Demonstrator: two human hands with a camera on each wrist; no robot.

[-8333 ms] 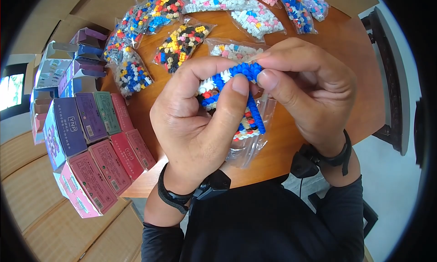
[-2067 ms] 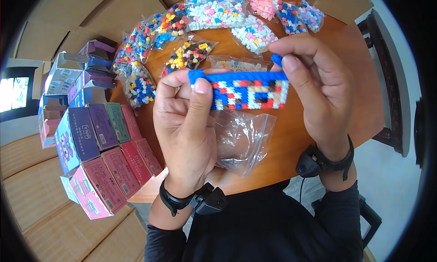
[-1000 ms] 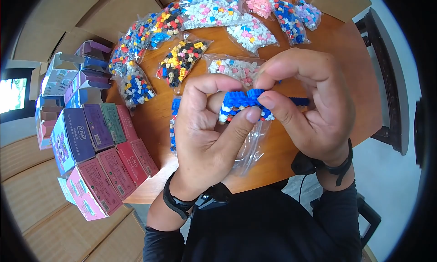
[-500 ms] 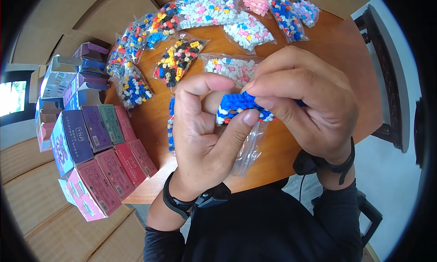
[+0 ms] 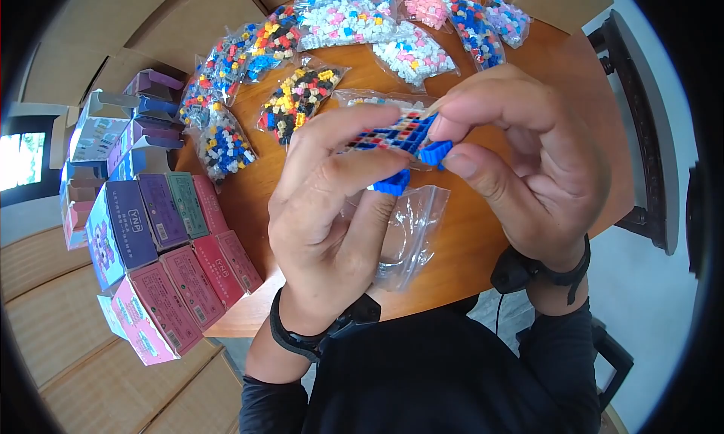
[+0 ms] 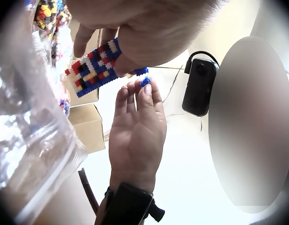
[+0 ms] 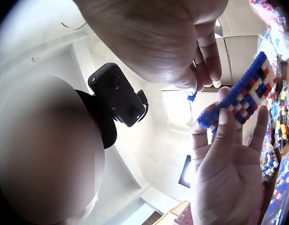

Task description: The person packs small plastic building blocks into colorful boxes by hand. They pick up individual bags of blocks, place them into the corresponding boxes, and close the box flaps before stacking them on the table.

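A flat panel of small interlocked blocks, patterned in blue, red, white, black and cream, is gripped by the left hand between thumb and fingers. Along one edge of the panel runs a blue border. The right hand pinches a small blue piece between thumb and forefinger, close beside the panel. In the left wrist view that blue piece shows at the fingertips, apart from the panel. The left fingers cover part of the panel in the head view.
Bags of mixed blocks lie in an arc across the back of the wooden table. An opened clear zip bag lies below the hands. Several small boxes are stacked at the left, and cardboard boxes stand behind.
The left hand has turned, tilting the panel so that its patterned face shows beyond the fingers. The right hand has drawn slightly away from the left, with a blue piece in its pinch.
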